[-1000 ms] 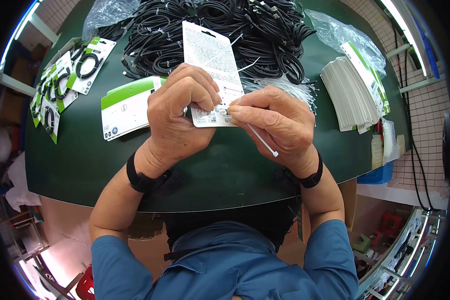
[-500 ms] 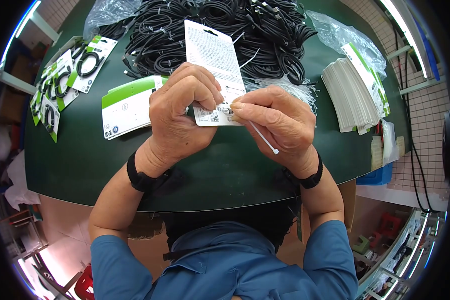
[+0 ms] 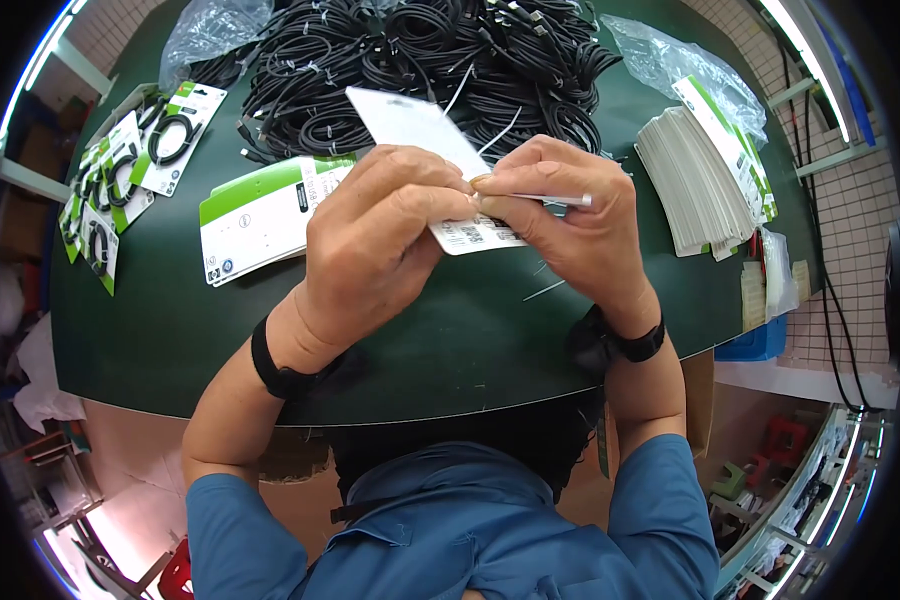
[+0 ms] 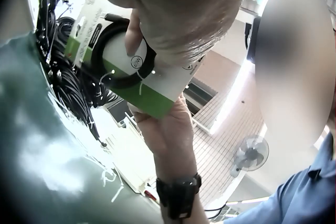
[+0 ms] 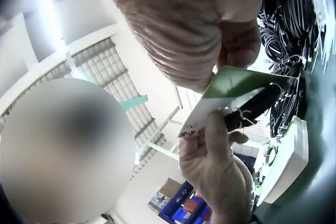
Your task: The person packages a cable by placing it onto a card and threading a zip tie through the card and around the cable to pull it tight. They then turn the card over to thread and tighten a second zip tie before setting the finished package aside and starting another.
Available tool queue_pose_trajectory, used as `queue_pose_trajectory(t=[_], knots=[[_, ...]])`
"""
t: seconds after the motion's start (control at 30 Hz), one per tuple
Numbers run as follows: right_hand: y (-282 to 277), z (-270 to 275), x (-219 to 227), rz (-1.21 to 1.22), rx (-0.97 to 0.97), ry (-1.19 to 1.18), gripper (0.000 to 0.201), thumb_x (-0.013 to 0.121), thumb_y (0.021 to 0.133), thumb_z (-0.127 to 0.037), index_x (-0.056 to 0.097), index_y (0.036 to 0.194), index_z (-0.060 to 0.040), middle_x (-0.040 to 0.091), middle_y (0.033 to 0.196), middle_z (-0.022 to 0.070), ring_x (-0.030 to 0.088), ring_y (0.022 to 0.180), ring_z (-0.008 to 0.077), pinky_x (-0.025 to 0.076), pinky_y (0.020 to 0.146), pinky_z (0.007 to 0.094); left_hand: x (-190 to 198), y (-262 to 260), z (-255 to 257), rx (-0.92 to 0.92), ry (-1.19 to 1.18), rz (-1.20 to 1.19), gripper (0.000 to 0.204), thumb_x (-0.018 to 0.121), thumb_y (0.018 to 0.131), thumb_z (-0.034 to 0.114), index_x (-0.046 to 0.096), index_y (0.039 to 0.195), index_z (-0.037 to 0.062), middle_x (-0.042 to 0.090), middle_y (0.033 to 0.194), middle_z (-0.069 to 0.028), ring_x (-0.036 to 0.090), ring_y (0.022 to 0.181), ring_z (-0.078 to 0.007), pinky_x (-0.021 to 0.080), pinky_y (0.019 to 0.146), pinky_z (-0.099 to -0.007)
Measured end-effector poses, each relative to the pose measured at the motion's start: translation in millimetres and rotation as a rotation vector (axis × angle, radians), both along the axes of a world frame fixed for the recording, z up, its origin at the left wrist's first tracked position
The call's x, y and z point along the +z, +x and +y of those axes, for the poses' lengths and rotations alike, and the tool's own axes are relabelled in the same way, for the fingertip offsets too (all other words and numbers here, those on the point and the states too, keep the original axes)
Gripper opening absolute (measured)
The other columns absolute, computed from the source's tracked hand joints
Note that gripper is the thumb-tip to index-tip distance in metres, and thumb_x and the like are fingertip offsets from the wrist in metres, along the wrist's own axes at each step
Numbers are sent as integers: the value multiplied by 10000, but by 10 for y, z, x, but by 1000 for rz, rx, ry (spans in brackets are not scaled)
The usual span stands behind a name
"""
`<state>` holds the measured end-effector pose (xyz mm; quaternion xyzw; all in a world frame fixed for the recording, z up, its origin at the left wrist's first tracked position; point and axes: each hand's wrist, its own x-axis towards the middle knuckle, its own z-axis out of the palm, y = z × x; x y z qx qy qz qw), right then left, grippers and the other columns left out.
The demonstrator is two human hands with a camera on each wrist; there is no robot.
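Both hands hold a tilted white card [image 3: 420,125] over the table. The left wrist view shows its green-and-white front [image 4: 163,85] with a coiled black cable [image 4: 100,58] against it. My left hand [image 3: 385,225] grips the card, fingers curled at its lower part. My right hand [image 3: 575,215] pinches a white zip tie [image 3: 565,200] at the card's back, its head end pointing right. Two thin white tie ends stick up behind the card. In the right wrist view the cable [image 5: 254,109] lies along the card's front [image 5: 231,83], with white ties around it.
Behind the hands lies a heap of black cables [image 3: 310,75]. Flat cards [image 3: 255,225] lie left of centre, finished-looking cable cards [image 3: 175,135] farther left. A card stack [image 3: 690,185] and a plastic bag [image 3: 685,65] are at right. A loose tie [image 3: 545,291] lies near the right hand.
The card has tilted and its top has dropped toward the left. My right hand has turned, so the zip tie now points right instead of down. Both hands are closer together.
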<state>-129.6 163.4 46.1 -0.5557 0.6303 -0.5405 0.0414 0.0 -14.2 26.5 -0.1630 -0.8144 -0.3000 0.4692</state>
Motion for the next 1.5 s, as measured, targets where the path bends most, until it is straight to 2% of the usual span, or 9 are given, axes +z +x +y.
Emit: queue_pose_trajectory(t=[0.2, 0.37, 0.5, 0.6, 0.87, 1.1, 1.13, 1.23, 1.5], knots=[[-99, 111, 102, -238, 151, 78, 168, 839, 844, 33, 834, 1005, -15, 770, 920, 104, 694, 819, 155, 541, 716, 276, 130, 92, 65, 164, -252, 83, 279, 828, 714, -61, 679, 917, 59, 754, 876, -66, 748, 840, -271, 585, 742, -328], [-132, 127, 94, -416, 346, 66, 114, 834, 855, -5, 824, 969, -8, 772, 893, 121, 681, 810, 163, 532, 707, 286, 194, 121, 144, -15, -213, 5, 215, 832, 777, -20, 692, 918, 63, 751, 848, -51, 745, 810, -273, 591, 725, -339], [-107, 121, 53, -588, 381, 58, 100, 832, 875, -50, 807, 960, -2, 773, 897, 128, 678, 821, 168, 536, 718, 291, 90, 149, 226, -204, 99, -72, 146, 812, 885, 22, 688, 957, 44, 743, 827, -58, 746, 803, -205, 577, 712, -300], [-94, 91, 3, -680, 357, 33, 115, 832, 893, -82, 795, 966, -1, 776, 944, 129, 682, 833, 170, 548, 736, 290, 176, 342, 300, -129, 504, -505, 105, 748, 991, 36, 667, 1055, 16, 752, 877, -61, 720, 839, -109, 559, 740, -251], [-164, 24, -256, -979, 457, 9, 206, 800, 955, -126, 771, 1101, 17, 758, 1057, 108, 694, 863, 136, 564, 780, 235, 28, 196, 236, -351, 822, -476, 132, 631, 1083, 54, 608, 1195, -12, 736, 1008, -51, 676, 888, -45, 563, 769, -211], [-187, 66, -60, -513, -222, -211, 288, 821, 937, -92, 738, 1196, 4, 710, 979, 67, 622, 789, 111, 523, 690, 251, 43, 80, 167, -297, 979, -407, 130, 612, 1099, 94, 611, 1172, -14, 743, 983, -62, 684, 874, -55, 579, 756, -223], [-179, 50, -29, -498, -204, -197, 288, 821, 937, -92, 738, 1196, 4, 710, 979, 67, 622, 789, 111, 523, 690, 251, 44, 64, 153, -294, 1025, -408, 133, 609, 1102, 104, 613, 1164, -14, 744, 979, -62, 685, 869, -57, 581, 749, -226], [-123, 41, 31, 361, -97, -272, 357, 882, 805, 2, 769, 1139, -57, 681, 947, 38, 577, 759, 141, 497, 652, 283, 8, 28, 83, -281, 1090, -383, 130, 606, 1101, 108, 619, 1141, -14, 746, 972, -63, 681, 844, -59, 580, 729, -226], [95, -147, -122, 746, -159, -158, 407, 911, 645, 6, 810, 1004, -156, 646, 910, 0, 577, 771, 208, 488, 641, 305, -95, 4, 26, -172, 1009, -427, 110, 609, 1083, 100, 622, 1069, -9, 727, 936, -45, 647, 811, -40, 562, 696, -216]])
